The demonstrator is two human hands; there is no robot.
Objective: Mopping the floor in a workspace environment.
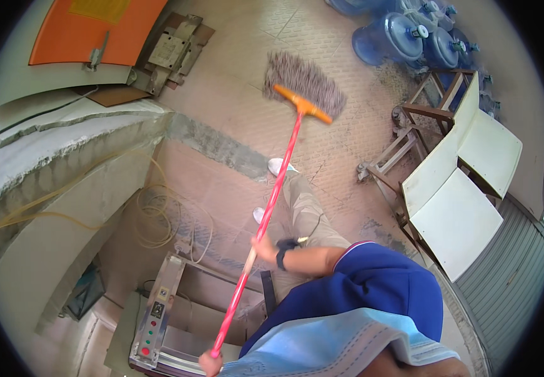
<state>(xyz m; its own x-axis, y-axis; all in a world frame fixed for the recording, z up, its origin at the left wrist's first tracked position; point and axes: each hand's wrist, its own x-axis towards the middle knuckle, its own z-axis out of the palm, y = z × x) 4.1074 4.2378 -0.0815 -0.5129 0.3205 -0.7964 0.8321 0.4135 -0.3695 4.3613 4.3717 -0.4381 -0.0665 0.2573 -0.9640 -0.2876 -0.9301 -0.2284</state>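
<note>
My right hand (263, 249), with a dark band at its wrist, is wrapped round the middle of a mop's (282, 169) pink-and-white striped handle. At the lower edge my left hand (210, 363) is closed round the handle's top end; little of it shows. The handle slants up and away to an orange clamp bar. From that bar spread the grey-brown strands of the mop head (303, 78), flat against the tiled floor. My light shoes (277, 166) stand beside the handle, short of the mop head.
Blue water jugs (388, 39) crowd the far right. Wooden-framed seats with white panels (457, 220) stand on the right. At the left are a concrete ledge (77, 144), coiled yellow hose (159, 217) and an orange-doored cabinet (96, 31). A metal machine with buttons (156, 314) is near me.
</note>
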